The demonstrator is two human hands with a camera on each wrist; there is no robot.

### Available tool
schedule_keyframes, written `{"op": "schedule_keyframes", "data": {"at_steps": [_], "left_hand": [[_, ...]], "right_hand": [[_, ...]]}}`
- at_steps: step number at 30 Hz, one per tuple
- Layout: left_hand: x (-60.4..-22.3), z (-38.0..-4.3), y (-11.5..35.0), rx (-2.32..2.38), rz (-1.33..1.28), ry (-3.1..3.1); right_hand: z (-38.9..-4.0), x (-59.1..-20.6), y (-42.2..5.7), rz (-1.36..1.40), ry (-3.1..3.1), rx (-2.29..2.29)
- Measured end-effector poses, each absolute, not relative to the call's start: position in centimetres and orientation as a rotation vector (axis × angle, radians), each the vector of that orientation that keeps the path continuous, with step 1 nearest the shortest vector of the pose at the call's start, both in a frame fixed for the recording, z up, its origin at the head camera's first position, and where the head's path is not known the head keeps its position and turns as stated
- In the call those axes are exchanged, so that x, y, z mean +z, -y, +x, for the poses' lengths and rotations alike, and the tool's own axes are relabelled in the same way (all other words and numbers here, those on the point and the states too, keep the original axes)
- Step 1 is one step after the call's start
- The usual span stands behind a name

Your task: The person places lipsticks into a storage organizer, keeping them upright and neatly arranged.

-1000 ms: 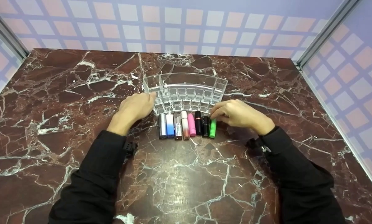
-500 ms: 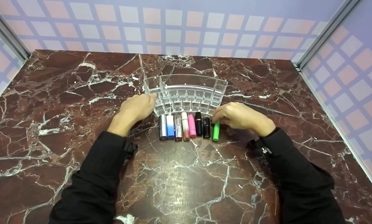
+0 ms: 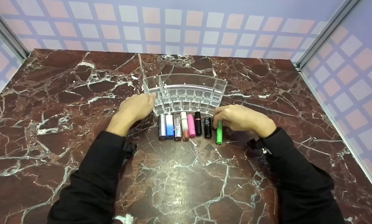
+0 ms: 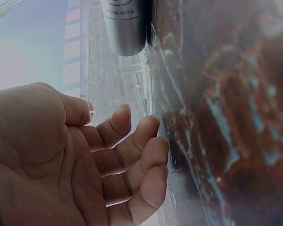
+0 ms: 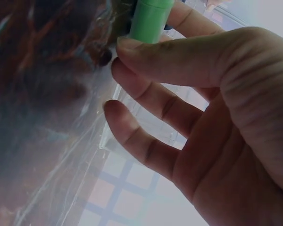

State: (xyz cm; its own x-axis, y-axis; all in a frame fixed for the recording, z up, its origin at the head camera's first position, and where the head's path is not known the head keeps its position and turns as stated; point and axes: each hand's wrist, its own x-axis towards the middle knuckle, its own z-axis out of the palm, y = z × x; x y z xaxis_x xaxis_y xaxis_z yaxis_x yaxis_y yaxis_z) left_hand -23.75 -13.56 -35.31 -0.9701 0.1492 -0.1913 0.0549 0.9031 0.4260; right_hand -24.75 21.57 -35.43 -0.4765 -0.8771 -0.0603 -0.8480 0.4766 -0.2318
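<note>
A clear cosmetic organizer [image 3: 186, 85] with curved rows of compartments stands behind a row of lipstick tubes. My left hand [image 3: 135, 107] is at its left end, thumb at the side wall, fingers curled beside it; the left wrist view shows the palm [image 4: 52, 155]. My right hand [image 3: 242, 118] pinches the top of a green lipstick tube [image 3: 219, 136] between thumb and fingers, at the right end of the row. In the right wrist view the thumb lies along the green tube [image 5: 151, 21], and the other fingers are loosely bent. A black lipstick tube [image 3: 207, 127] lies just left of it.
Also in the row are a silver tube [image 3: 162, 127], a white-and-blue tube [image 3: 169, 126], a pink tube [image 3: 191, 126] and several others. The marbled tabletop [image 3: 186, 180] meets a checked panel [image 3: 186, 29] at the back, with panels at both sides.
My right hand has slid the green lipstick tube right and slightly toward me, opening a gap from the black tube, which has also shifted slightly right. My left hand has stayed at the organizer.
</note>
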Motion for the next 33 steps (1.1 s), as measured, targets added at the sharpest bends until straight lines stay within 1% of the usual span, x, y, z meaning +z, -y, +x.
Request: {"op": "schedule_keyframes", "data": {"at_steps": [22,33], "left_hand": [[-35.5,-23.8,13.6,0.645,0.157,-2.833],[-35.2,-23.9,13.5,0.625,0.155,-2.837]], "right_hand": [[-25.0,-35.3,-21.8,-1.501,-2.514,-0.296],[-25.3,-34.3,-22.5,-1.556,-2.576,-0.38]]}}
